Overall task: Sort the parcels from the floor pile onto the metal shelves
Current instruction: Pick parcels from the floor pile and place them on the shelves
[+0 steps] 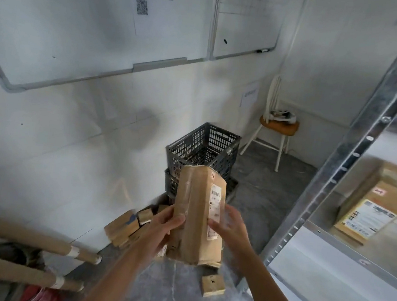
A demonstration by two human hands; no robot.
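While you hold the brown parcel (195, 214) upright in the air, both hands grip it. Your left hand (160, 229) clasps its left edge: the thumb lies across the front face and the other fingers are hidden behind the cardboard. Your right hand (232, 228) clasps the right edge, with the thumb on the lower part of the white shipping label (215, 203) and the fingers curled round the side.

Below and to the left of your left fingers, the floor pile (123, 228) of brown parcels lies against the wall. Just below your right wrist, one small flat box (212, 285) lies alone on the grey floor. Beyond your fingertips, behind the parcel's top end, two dark slotted crates (203, 151) stand stacked.

Right of your right fingers, well apart, the metal shelves (338, 171) rise; a large labelled carton (371, 209) lies on one shelf. Far left of your left forearm, two cardboard tubes (22, 236) lie slanted.
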